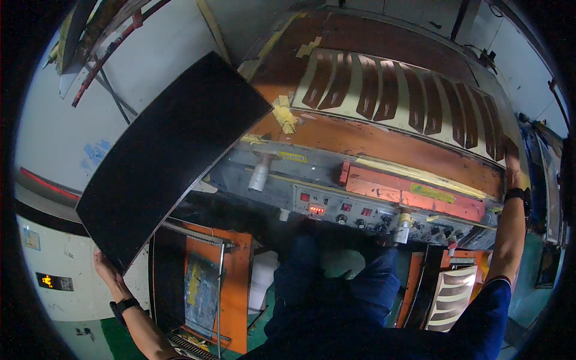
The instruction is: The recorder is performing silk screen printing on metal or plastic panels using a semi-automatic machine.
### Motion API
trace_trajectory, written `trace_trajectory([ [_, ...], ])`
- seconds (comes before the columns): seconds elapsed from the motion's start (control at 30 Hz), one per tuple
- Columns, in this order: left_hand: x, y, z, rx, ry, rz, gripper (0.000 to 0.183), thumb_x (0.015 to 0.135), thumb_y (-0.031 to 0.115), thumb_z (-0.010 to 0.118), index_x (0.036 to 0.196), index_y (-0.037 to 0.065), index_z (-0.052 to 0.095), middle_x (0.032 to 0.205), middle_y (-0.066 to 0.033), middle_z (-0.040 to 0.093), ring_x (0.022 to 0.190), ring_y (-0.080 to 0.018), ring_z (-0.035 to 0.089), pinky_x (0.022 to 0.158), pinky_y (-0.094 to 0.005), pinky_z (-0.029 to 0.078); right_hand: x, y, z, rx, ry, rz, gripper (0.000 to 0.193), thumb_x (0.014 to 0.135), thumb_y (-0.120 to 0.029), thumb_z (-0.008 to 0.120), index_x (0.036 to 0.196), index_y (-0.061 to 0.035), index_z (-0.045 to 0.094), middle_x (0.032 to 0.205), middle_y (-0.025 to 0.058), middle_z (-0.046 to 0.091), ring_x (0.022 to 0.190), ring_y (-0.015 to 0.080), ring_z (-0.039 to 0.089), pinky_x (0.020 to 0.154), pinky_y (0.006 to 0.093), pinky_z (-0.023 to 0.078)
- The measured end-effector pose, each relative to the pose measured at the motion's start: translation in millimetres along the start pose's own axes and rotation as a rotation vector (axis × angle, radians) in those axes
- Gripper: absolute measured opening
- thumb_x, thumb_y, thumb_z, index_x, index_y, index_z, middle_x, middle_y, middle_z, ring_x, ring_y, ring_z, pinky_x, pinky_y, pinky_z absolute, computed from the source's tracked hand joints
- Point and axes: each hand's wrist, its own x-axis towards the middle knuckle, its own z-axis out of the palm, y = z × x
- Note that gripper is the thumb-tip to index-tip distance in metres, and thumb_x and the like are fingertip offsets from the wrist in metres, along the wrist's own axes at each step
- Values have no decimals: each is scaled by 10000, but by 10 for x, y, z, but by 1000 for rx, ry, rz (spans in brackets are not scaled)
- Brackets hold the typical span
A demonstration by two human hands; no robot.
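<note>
Left grip [105, 267] clamps black panel [174, 159] rising above it; closure of right grip [512, 157] unclear.

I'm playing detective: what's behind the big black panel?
Around the black panel, a white surface and some orange tabletop show. Whatever the panel covers can't be seen.

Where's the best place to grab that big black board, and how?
Probably pinch the black board by its short lower-left edge, near the bottom corner, coming from below, where the left grip is. It's thin and flat, tilted with that end low, so an edge looks easier to hold than its broad face.
</note>
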Motion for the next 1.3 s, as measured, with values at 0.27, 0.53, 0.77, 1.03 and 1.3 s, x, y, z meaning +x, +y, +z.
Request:
trace_trajectory([
  [0.27,-35,-55,72,24,-12,16,334,954,214,477,1182,-20,547,1167,-146,603,1066,-258,571,955,-388,429,-144,-165,59,-7,116,48,436,950,-341,481,1208,-5,585,1100,59,618,963,146,562,846,297,438],
  [0.53,-19,-146,-50,-34,21,21,336,941,189,454,1194,-16,540,1154,-166,597,996,-301,595,884,-433,477,-105,222,-69,-84,204,-166,462,955,-391,441,1200,-28,588,1128,79,617,1047,163,541,902,328,422],
  [0.77,-62,-186,82,23,18,-7,287,934,230,537,1137,29,575,1101,-103,628,985,-232,597,880,-359,469,56,429,-374,-327,165,-441,450,934,-372,486,1166,-5,602,1081,94,643,962,166,576,857,335,452],
  [1.03,-73,-128,13,54,16,12,291,948,210,509,1152,13,570,1094,-109,632,991,-231,594,882,-362,466,-58,67,-5,-443,210,-368,417,909,-346,528,1188,-41,587,1107,69,625,1009,174,572,864,331,446],
  [1.3,-251,-98,167,-29,10,-13,304,958,193,481,1171,-9,559,1123,-128,619,1009,-242,589,906,-385,458,-210,-290,-1,-448,261,-305,416,899,-279,546,1253,-60,536,1183,64,590,1081,180,548,903,329,431],
])
